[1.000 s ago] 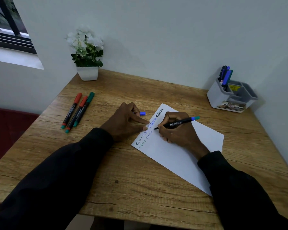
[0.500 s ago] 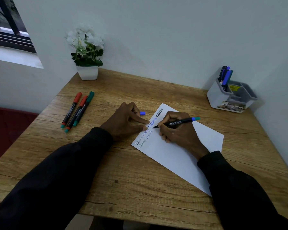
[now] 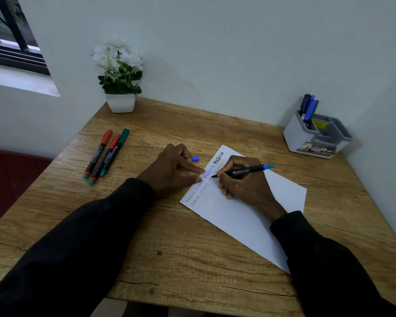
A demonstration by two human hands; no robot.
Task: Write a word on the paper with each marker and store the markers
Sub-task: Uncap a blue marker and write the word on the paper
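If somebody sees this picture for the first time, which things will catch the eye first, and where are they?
In the middle, the right hand holds a black marker with its tip on the white paper, where "Victoria" is already written several times. The left hand presses the paper's edge and holds a blue cap. Three capped markers lie at the left of the wooden desk; a grey organiser with stored markers stands far right.

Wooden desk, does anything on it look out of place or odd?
Only the white paper, lying skewed to the wooden desk edge under both hands. The three capped markers lie neatly together; nothing is spilled or damaged.
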